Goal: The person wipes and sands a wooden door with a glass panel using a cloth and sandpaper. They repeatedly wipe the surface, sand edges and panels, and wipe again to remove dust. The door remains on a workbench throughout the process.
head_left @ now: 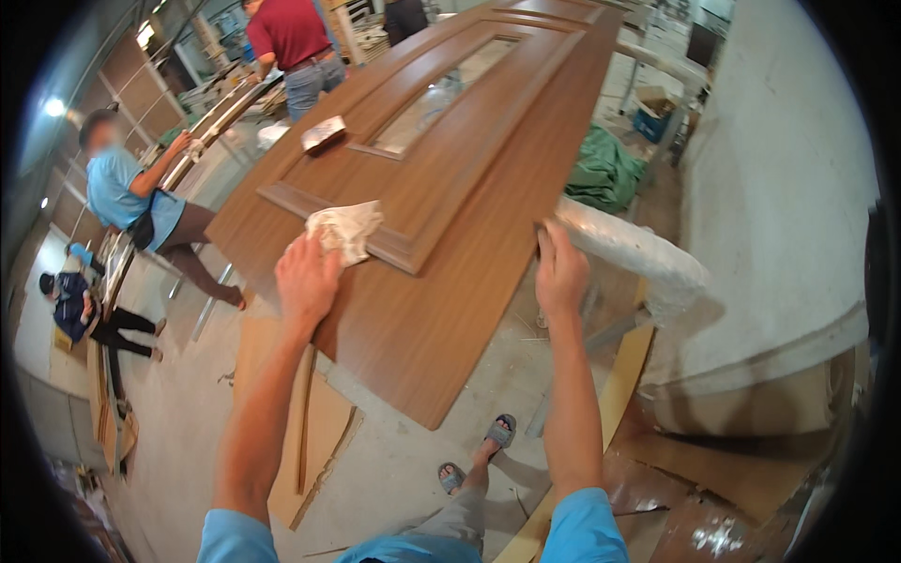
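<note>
Panelled wooden door (pixel 427 328) lies face up in front of the person, stretching away, its supports mostly hidden. The left hand (pixel 308 281) has its fingers on a crumpled cream cloth (pixel 349 232) over the near moulding. The right hand (pixel 563 267) is curled at the door's right edge; I cannot tell whether it grips that edge. The door is probably heavy and stiff, its smooth face slippery and easily scratched, the glazed-looking opening (pixel 446 98) perhaps fragile; the plain outer edges look the soundest hold, rather than the raised mouldings.
</note>
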A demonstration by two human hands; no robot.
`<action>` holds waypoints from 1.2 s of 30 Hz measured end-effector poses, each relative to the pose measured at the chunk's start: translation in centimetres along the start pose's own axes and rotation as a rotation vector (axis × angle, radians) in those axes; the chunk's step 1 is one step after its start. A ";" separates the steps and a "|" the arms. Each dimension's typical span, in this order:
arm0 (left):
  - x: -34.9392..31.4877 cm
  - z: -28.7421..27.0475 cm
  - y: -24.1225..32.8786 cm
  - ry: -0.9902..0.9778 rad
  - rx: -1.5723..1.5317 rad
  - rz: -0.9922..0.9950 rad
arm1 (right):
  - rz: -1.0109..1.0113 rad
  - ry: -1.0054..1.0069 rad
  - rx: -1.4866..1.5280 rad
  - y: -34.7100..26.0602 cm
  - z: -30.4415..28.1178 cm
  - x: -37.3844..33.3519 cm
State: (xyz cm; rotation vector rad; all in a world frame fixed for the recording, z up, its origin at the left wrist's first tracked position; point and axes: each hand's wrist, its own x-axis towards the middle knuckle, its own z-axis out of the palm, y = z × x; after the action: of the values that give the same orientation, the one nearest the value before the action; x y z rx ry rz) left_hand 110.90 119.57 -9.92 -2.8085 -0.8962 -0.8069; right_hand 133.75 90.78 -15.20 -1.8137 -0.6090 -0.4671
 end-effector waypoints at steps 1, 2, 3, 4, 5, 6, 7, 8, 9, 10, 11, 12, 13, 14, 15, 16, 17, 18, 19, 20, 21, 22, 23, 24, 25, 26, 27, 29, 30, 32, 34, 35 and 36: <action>0.0 -0.1 0.0 -0.016 -0.029 -0.019 | -0.041 0.064 0.019 1.0 0.3 1.0; 0.3 -0.2 0.1 -0.076 -0.010 -0.103 | -0.035 0.053 -0.014 1.6 0.6 1.4; 0.2 -0.4 0.1 -0.044 -0.054 -0.041 | -0.073 0.054 -0.019 1.5 0.6 0.6; 0.6 -0.4 0.3 -0.075 -0.056 -0.052 | -0.104 0.051 -0.025 1.3 0.6 0.4; 0.4 -0.4 0.3 -0.044 -0.072 -0.021 | -0.189 0.081 -0.034 0.4 0.4 -1.0; 0.7 -0.4 0.4 -0.090 -0.045 -0.068 | -0.309 0.073 0.036 -0.7 0.2 -2.8; 0.6 -0.4 0.5 -0.082 -0.035 -0.066 | -0.335 0.040 0.067 -2.1 -0.3 -5.1; 0.7 -0.3 0.6 -0.053 -0.029 -0.053 | -0.397 -0.006 0.180 -3.7 -0.9 -7.3; 0.7 -0.2 0.6 -0.056 -0.022 -0.051 | -0.357 -0.064 0.365 -5.5 -1.5 -9.7; 0.7 0.0 0.6 -0.040 -0.021 -0.041 | -0.350 -0.099 0.387 -7.3 -2.0 -12.0; 0.7 0.1 0.6 -0.029 -0.022 -0.052 | -0.487 -0.069 0.230 -8.4 -2.9 -13.9; 0.6 0.1 0.5 -0.021 -0.018 -0.035 | -0.508 -0.103 0.202 -8.9 -3.5 -15.2; 0.7 0.2 0.4 -0.016 -0.015 -0.034 | -0.533 -0.147 0.172 -9.4 -3.6 -15.9; 0.7 0.1 0.3 -0.012 -0.009 -0.044 | -0.582 -0.151 0.156 -9.5 -3.9 -16.0; 0.7 0.1 0.3 -0.016 -0.011 -0.025 | -0.515 -0.216 0.259 -8.7 -3.8 -14.9; 0.7 0.0 0.3 -0.034 -0.013 -0.027 | -0.447 -0.164 0.306 -7.9 -3.1 -13.4; 0.8 -0.1 0.2 -0.027 -0.023 -0.028 | -0.388 -0.110 0.347 -6.6 -2.1 -11.0; 0.8 -0.2 0.3 -0.040 -0.030 -0.028 | -0.300 -0.132 0.218 -5.2 -1.9 -8.6; 0.8 -0.3 0.3 -0.039 -0.039 -0.026 | -0.219 -0.092 0.067 -3.9 -1.5 -6.3; 0.8 -0.4 0.4 -0.037 -0.050 -0.035 | -0.152 -0.075 0.064 -2.5 -1.3 -4.2; 0.8 -0.4 0.4 -0.041 -0.044 -0.040 | -0.068 -0.066 0.032 -1.7 -0.8 -2.9; 0.8 -0.5 0.4 -0.040 -0.053 -0.041 | -0.151 -0.033 0.029 -1.5 -0.4 -2.8; 0.8 -0.5 0.4 -0.030 -0.060 -0.039 | -0.239 0.014 0.022 -1.9 -0.5 -3.6; 0.8 -0.4 0.4 -0.010 -0.070 -0.028 | -0.266 0.008 -0.019 -2.5 -0.5 -4.6; 0.7 -0.3 0.4 -0.024 -0.058 -0.045 | -0.352 -0.016 0.136 -3.7 -0.7 -6.9; 0.7 -0.2 0.3 -0.027 -0.048 -0.049 | -0.364 -0.089 0.252 -5.4 -1.6 -10.1; 0.7 -0.2 0.2 -0.005 -0.036 -0.040 | -0.411 -0.160 0.342 -7.2 -2.5 -12.8; 0.9 -0.1 0.2 0.005 -0.032 -0.036 | -0.525 -0.270 0.310 -10.7 -4.3 -17.4; 1.0 -0.1 0.2 0.010 -0.033 -0.024 | -0.587 -0.346 0.325 -11.7 -4.9 -18.8; 1.0 -0.4 0.4 -0.002 -0.045 -0.034 | -0.580 -0.312 0.336 -12.6 -5.8 -20.0; 0.9 -1.1 0.9 -0.009 -0.111 -0.057 | -0.463 -0.205 0.299 -12.1 -5.8 -18.9; 0.7 -1.5 1.2 -0.011 -0.165 -0.070 | -0.383 -0.187 0.323 -11.4 -5.4 -17.7; 0.4 -2.0 1.5 -0.028 -0.204 -0.089 | -0.348 -0.203 0.332 -10.8 -5.0 -16.6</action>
State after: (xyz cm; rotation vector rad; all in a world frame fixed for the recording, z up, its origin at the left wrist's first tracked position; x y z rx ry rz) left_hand 111.07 118.08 -7.89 -2.9792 -1.0033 -0.9221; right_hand 113.91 85.80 -15.35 -1.4502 -1.0866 -0.3869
